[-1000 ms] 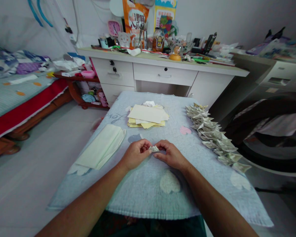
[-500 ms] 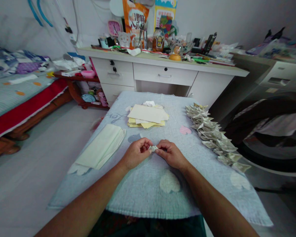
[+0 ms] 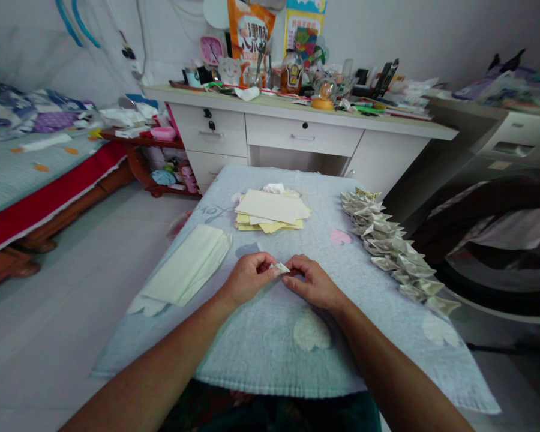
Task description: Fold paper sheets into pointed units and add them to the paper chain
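A small folded piece of paper (image 3: 281,267), whitish with a pointed right end, is above the middle of the cloth-covered table. My left hand (image 3: 251,277) is closed and pinches its left part between thumb and fingers. At the pointed end, my right hand (image 3: 314,282) has curled fingers, its thumb a little apart from the index finger; whether a fingertip touches the paper from behind is hard to see. Left of my hands lies a pile of pale green paper sheets (image 3: 189,264). Beyond them sits a stack of cream and yellow paper (image 3: 272,205). Many similar pointed folded paper pieces (image 3: 387,243) stand in rows on the right.
A patterned light-blue cloth (image 3: 261,354) covers the table. A white desk (image 3: 303,129) loaded with jars and small items stands behind it. To the right is a front-loading washing machine (image 3: 513,147); a bed (image 3: 49,174) is at the left.
My right thumb and fingers have parted slightly from the folded paper, whose pointed end now shows more. My left hand keeps its pinch. The whole view has shifted a little.
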Action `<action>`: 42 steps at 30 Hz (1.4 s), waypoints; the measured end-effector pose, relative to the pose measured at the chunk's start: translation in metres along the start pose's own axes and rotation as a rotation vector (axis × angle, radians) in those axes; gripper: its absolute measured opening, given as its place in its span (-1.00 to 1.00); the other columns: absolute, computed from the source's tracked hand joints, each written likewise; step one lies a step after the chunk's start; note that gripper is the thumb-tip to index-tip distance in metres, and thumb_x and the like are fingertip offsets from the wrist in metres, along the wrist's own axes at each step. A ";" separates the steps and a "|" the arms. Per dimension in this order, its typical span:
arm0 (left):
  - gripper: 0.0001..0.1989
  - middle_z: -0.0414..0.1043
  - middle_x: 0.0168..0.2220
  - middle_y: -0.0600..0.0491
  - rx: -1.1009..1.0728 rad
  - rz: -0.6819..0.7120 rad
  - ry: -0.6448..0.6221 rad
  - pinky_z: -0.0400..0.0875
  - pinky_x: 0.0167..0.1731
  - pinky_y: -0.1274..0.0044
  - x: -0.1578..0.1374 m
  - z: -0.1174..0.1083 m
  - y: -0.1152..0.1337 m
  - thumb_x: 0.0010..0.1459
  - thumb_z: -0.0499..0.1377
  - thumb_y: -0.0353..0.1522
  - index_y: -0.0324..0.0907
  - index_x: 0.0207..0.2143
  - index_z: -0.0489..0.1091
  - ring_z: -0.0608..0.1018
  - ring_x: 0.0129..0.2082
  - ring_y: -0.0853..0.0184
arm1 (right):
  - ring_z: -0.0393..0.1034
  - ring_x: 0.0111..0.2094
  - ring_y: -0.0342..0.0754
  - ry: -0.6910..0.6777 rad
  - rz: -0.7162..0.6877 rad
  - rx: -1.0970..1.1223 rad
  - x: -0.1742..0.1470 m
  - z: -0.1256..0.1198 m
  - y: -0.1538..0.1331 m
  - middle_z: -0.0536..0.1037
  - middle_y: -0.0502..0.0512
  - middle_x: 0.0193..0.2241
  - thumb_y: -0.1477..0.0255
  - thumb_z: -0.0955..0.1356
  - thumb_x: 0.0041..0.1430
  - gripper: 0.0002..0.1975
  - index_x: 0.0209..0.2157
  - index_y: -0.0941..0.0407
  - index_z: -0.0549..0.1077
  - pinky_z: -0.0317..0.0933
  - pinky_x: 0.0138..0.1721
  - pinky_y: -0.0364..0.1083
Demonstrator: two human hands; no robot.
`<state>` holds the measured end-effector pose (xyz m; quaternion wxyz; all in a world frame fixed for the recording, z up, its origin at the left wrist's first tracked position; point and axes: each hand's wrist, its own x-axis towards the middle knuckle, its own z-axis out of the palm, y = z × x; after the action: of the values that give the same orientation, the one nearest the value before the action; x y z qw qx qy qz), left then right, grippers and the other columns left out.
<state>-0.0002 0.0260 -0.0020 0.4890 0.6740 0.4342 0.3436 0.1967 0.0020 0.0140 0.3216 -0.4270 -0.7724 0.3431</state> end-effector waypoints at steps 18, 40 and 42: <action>-0.76 0.34 -0.52 0.13 -0.011 0.010 0.040 0.22 -0.50 0.62 -0.001 0.001 0.010 0.02 0.23 -0.23 -0.25 -0.39 0.43 0.34 -0.52 0.46 | 0.28 -0.38 -0.11 0.133 0.041 0.104 0.004 0.002 0.007 0.37 -0.01 -0.51 0.20 0.30 0.24 -0.68 -0.48 0.12 0.46 0.15 -0.24 -0.11; -0.84 0.36 -0.47 0.14 0.101 0.045 0.011 0.22 -0.50 0.63 -0.003 0.003 0.015 -0.02 0.24 -0.37 -0.23 -0.33 0.42 0.35 -0.50 0.46 | 0.13 -0.48 -0.17 0.126 0.196 0.490 0.003 0.009 0.011 0.31 -0.07 -0.53 0.13 0.39 0.08 -0.66 -0.41 0.13 0.35 0.03 -0.40 -0.17; -0.87 0.35 -0.49 0.14 0.078 0.055 0.020 0.22 -0.50 0.63 -0.003 0.003 0.013 0.03 0.21 -0.35 -0.23 -0.37 0.41 0.35 -0.51 0.46 | 0.12 -0.48 -0.18 0.126 0.196 0.487 0.003 0.010 0.012 0.31 -0.07 -0.53 0.13 0.39 0.08 -0.67 -0.41 0.13 0.36 0.02 -0.40 -0.17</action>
<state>0.0043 0.0203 0.0098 0.4482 0.7007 0.4336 0.3465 0.1928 0.0069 -0.0001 0.4275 -0.4305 -0.6004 0.5210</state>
